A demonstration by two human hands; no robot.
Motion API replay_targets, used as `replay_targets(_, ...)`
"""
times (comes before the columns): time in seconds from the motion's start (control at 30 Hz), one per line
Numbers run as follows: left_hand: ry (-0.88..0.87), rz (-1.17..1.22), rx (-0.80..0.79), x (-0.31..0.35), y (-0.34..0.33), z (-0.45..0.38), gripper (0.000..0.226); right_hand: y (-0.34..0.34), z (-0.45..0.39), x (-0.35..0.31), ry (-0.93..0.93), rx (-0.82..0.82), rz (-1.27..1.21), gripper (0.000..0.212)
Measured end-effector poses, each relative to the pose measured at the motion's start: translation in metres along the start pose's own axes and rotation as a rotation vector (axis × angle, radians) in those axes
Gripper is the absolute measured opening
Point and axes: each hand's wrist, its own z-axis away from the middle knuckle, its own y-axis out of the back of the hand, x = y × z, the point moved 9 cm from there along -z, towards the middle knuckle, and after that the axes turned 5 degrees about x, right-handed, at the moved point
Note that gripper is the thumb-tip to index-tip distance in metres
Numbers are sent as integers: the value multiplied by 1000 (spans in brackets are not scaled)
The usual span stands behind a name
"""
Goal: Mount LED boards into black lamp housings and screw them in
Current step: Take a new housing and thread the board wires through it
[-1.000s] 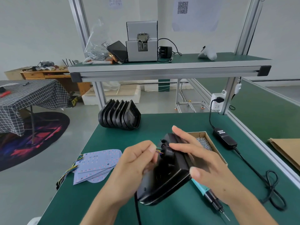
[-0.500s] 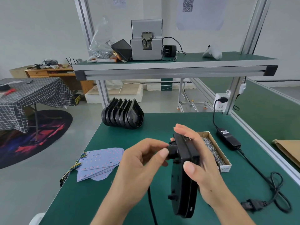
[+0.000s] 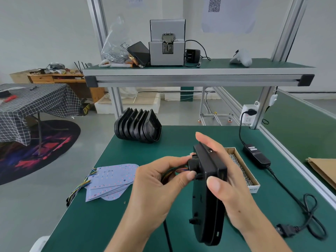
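Note:
A black lamp housing stands on edge above the green bench, its back facing left. My right hand grips it from the right, thumb across the near rim and fingers over the top. My left hand pinches the coloured wires at the round cable port on the housing's back. A fanned pile of pale LED boards with wire tails lies at the left. A row of empty black housings stands at the back of the bench.
An open cardboard box of screws sits just right of my right hand. A black power adapter and its coiled cable lie along the right side. A raised shelf carries a screw feeder. The bench's left edge drops to the floor.
The housing has turned from lying tilted to standing on edge, and rose slightly. My left hand stays at the cable port with wires now showing in its pinch. The screwdriver has dropped out of view.

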Motion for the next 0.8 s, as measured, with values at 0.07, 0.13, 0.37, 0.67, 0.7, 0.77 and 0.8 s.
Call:
replay_targets(0.07, -46, -85, -17, 5, 0, -3, 28, 1, -1, -1, 2, -4, 9, 89)
replay_targets(0.13, -104, -187, -44, 9, 0, -6, 29, 2, -1, -1, 8, -4, 12, 90)
replay_targets(0.37, -295, -398, -125, 18, -5, -5, 32, -1, 2, 3, 11, 2, -36, 87)
replay_targets(0.67, -287, -390, -69, 19, -3, -3, 35, -2, 3, 12, -30, 19, -59, 83)
replay_targets(0.7, -285, -390, -69, 20, -4, -2, 36, 0, 4, 13, -39, 29, -70, 85)
replay_targets(0.77, -238, -323, -69, 16, -5, 0, 36, 3, 6, 13, -36, 60, -97, 87)
replay_targets(0.8, -186, -245, -63, 12, -5, 2, 36, 5, 6, 13, -39, 73, -120, 89)
